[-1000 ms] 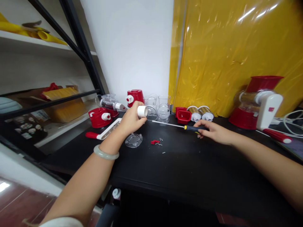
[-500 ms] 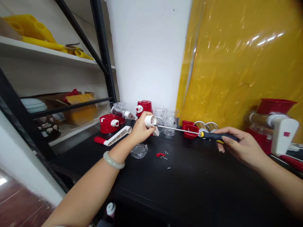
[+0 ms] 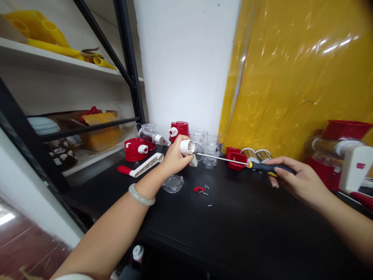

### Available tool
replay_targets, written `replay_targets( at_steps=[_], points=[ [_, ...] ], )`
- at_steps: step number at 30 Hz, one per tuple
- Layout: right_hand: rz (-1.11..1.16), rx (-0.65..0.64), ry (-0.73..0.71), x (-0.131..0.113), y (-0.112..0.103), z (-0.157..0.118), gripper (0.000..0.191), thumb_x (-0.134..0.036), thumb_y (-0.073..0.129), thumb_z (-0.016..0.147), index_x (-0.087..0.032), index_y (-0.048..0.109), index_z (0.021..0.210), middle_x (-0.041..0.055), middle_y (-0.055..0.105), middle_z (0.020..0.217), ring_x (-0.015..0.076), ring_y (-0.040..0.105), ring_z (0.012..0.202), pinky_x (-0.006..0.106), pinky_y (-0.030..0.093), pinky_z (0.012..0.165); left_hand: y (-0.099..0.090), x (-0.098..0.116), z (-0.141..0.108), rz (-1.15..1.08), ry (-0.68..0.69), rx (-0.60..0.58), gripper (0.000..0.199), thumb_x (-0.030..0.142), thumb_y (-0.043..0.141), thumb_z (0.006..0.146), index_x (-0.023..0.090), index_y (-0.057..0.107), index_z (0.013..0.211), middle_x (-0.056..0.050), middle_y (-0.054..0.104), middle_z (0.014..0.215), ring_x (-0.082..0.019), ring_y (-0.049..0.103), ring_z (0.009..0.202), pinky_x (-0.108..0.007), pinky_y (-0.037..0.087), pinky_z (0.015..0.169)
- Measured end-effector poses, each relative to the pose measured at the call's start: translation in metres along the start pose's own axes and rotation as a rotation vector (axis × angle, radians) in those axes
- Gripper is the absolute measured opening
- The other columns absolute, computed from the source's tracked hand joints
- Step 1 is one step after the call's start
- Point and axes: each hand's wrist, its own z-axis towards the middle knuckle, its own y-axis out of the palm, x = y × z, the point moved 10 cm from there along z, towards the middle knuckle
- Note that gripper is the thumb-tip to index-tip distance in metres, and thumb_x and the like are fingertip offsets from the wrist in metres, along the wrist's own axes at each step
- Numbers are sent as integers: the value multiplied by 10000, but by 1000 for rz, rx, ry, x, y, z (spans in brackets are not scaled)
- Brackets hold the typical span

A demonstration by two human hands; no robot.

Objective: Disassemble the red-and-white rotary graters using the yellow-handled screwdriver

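My left hand (image 3: 177, 155) is closed around a white plastic part (image 3: 187, 147) with a round open end turned to the right. My right hand (image 3: 288, 173) grips the dark blue and yellow handle of a screwdriver (image 3: 259, 167). Its long shaft points left, with the tip at the rim of the white part; whether it sits in a screw cannot be made out. Below, on the black table (image 3: 233, 225), lie a small red piece (image 3: 199, 189) and several small screws (image 3: 205, 192). A clear round plastic piece (image 3: 173, 184) rests just under my left hand.
A red-handled white crank (image 3: 145, 165), red bases (image 3: 136, 149) and a red tray (image 3: 236, 158) lie around my hands. Clear cups (image 3: 212, 149) and metal drums (image 3: 263, 155) stand behind. An assembled red and white grinder (image 3: 346, 151) is at right, shelving (image 3: 128, 58) at left.
The view has shifted slightly, so the scene sits a little differently in the picture. Both hands keep their holds, and the screwdriver tip remains at the white part.
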Motion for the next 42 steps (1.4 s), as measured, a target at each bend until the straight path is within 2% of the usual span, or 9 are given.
replay_targets(
  at_steps=[18, 42],
  points=[
    [40, -6, 28, 4, 2, -1, 290, -451, 628, 899, -212, 634, 1063, -27, 620, 581, 142, 549, 544, 294, 371, 603, 1, 3, -1, 54, 25, -25, 346, 129, 603, 695, 221, 462, 998, -19, 636, 912, -195, 631, 819, -336, 501, 751],
    [45, 5, 44, 9, -1, 0, 285, -454, 629, 893, -225, 638, 1062, -22, 620, 594, 155, 549, 559, 298, 373, 605, -2, 5, -1, 48, -2, -1, 362, 117, 615, 678, 216, 472, 996, -9, 630, 891, -183, 622, 788, -311, 486, 723]
  ],
)
